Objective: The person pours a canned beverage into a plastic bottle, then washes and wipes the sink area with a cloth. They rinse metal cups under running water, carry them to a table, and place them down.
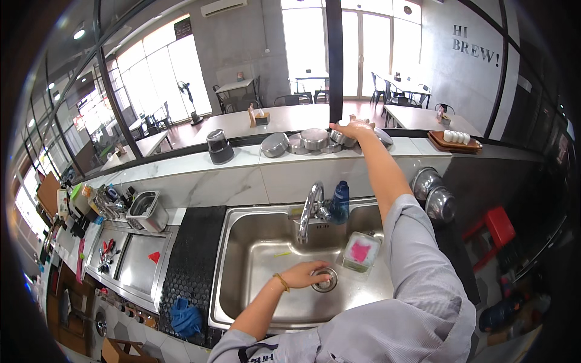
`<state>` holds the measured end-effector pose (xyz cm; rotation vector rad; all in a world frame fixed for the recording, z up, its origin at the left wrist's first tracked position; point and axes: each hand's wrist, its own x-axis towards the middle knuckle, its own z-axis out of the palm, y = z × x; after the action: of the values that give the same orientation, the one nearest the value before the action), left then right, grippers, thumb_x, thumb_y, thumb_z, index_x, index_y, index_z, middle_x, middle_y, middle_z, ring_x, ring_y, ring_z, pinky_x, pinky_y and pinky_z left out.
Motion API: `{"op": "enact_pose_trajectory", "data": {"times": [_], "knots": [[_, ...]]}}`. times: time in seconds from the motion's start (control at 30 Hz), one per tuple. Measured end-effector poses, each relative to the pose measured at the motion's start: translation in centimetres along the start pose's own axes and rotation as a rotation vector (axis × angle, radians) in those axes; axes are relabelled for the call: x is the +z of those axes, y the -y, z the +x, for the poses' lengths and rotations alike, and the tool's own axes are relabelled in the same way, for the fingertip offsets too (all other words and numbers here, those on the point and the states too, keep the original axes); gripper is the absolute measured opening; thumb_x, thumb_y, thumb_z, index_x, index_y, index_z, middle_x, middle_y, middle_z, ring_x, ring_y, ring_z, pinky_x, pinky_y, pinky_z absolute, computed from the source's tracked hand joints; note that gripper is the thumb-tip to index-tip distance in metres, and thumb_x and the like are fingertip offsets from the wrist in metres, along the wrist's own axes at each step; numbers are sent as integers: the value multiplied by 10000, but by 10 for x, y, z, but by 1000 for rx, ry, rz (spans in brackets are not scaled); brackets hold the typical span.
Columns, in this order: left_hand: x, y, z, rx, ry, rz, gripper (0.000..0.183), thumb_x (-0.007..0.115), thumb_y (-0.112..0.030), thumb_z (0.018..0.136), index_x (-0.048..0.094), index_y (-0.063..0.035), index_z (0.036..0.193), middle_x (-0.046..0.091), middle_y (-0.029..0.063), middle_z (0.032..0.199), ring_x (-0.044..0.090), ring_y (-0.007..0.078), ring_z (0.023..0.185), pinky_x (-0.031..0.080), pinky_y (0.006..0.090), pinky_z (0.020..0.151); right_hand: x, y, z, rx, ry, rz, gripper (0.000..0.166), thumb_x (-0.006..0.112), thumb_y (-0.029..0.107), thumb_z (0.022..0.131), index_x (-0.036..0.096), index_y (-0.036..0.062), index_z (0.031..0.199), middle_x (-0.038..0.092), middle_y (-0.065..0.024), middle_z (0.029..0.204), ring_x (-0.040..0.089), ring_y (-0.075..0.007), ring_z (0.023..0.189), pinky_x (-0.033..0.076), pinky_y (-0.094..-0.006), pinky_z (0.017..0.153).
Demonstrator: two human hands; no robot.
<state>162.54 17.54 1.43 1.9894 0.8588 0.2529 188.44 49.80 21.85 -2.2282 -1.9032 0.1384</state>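
My right hand (355,128) reaches out over the tiled ledge, fingers spread and apparently wet. Just beneath its palm is a round metal pan (341,139), partly covered by the hand. More round metal pans (314,139) lie beside it on the ledge, some overlapping. Low in the stainless steel sink (268,258), my left hand (305,274) hovers at the drain (326,286), thumb and fingers apart; whether it touches the drain is unclear. Right of the drain, a square clear container (361,252) holds suds and a pink sponge or cloth (361,251).
A chrome faucet (313,213) and a blue bottle (339,203) rise at the sink's back. A dark lidded jar (220,147) and a wooden tray (454,143) stand on the ledge. Metal bowls (433,193) hang at right. A blue cloth (185,316) lies on the black mat (188,258).
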Motion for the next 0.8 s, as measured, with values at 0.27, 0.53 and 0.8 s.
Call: {"op": "enact_pose_trajectory", "data": {"times": [0.27, 0.53, 0.8], "knots": [[7, 0, 39, -1, -149, -551, 522, 526, -432, 1022, 541, -36, 1363, 605, 134, 1326, 573, 204, 1229, 435, 375, 1063, 10, -42, -44, -225, -537, 488, 824, 567, 653, 888, 375, 122, 1488, 599, -209, 1298, 573, -328, 1192, 447, -439, 1000], [61, -37, 85, 208, -29, -1871, 650, 430, -631, 960, 440, -209, 1455, 433, 69, 1495, 432, 285, 1361, 324, 591, 1137, 110, -96, -299, -927, 348, 1191, 904, 901, 406, 671, 439, 99, 1385, 525, -65, 1390, 467, -217, 1312, 373, -433, 1100], [61, -58, 23, 254, 154, -2016, 737, 440, -653, 933, 374, -199, 1509, 365, 186, 1546, 350, 417, 1424, 322, 639, 1125, 33, -123, -138, -783, 66, 512, 740, 849, 430, 741, 581, 51, 1317, 576, -147, 1336, 512, -289, 1292, 407, -417, 1087]]}}
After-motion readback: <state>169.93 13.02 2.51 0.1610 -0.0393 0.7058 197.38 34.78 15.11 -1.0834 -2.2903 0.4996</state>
